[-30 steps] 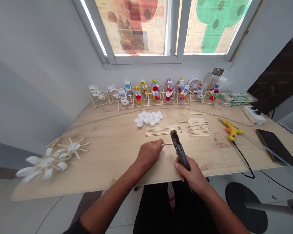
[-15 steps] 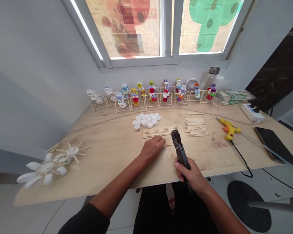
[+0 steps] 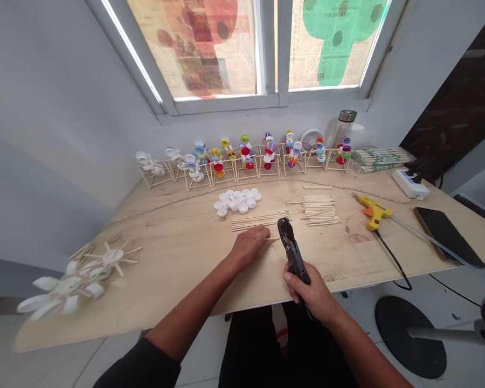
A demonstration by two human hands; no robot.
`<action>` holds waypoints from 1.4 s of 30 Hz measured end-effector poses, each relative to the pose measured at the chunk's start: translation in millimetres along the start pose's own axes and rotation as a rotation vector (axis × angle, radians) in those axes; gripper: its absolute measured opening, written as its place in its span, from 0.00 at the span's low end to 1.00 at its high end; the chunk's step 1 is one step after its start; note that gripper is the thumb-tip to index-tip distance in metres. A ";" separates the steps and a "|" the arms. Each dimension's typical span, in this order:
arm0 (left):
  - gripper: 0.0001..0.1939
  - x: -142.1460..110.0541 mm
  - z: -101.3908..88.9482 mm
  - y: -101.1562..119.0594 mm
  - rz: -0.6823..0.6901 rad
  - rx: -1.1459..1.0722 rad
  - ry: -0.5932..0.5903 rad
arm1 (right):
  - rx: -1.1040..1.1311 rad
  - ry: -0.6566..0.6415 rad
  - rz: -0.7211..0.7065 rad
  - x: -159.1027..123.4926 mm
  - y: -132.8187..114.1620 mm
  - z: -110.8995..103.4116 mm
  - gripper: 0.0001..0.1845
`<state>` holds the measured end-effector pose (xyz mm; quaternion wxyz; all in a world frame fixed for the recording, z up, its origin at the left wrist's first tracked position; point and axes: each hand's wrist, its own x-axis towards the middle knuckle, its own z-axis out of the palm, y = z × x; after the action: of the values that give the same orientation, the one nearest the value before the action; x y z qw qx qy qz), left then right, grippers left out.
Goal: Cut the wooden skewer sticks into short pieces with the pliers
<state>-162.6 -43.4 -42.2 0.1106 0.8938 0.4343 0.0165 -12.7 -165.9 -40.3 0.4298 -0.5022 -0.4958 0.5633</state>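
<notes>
My left hand [image 3: 251,247] rests on the table just below a row of long wooden sticks [image 3: 258,221]. Its fingers are closed on a thin wooden stick [image 3: 273,238], whose end juts out to the right. My right hand [image 3: 310,291] is wrapped around the handles of a black pliers-like tool [image 3: 291,250]. The tool's head points up and away from me, just right of the stick's end; its exact kind is hard to make out. A pile of shorter wooden sticks [image 3: 320,210] lies beyond it on the right, and white bottle caps [image 3: 237,201] are grouped behind the long sticks.
Stick frames with coloured cap wheels [image 3: 246,159] line the back of the table. A yellow glue gun [image 3: 372,211], a phone [image 3: 448,237] and a power strip [image 3: 410,184] sit at the right. White cap-and-stick wheels [image 3: 67,285] lie at the left edge.
The whole view has shifted slightly, so things on the table appear a little further left. Both hands keep their holds, and the tool's head stays near the stick.
</notes>
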 end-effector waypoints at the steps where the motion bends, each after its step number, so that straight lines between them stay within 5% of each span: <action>1: 0.09 0.7 -0.3 0.8 -0.005 -0.008 0.001 | -0.002 0.000 -0.001 0.2 0.5 -0.2 0.14; 42: 0.08 42.0 -3.5 45.4 0.081 -0.041 -0.002 | 0.075 0.076 -0.090 -4.7 5.3 -3.2 0.12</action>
<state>-101.9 -37.2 -32.0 0.1285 0.9081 0.3974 0.0292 -8.9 -170.8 -44.9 0.4919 -0.4838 -0.4796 0.5421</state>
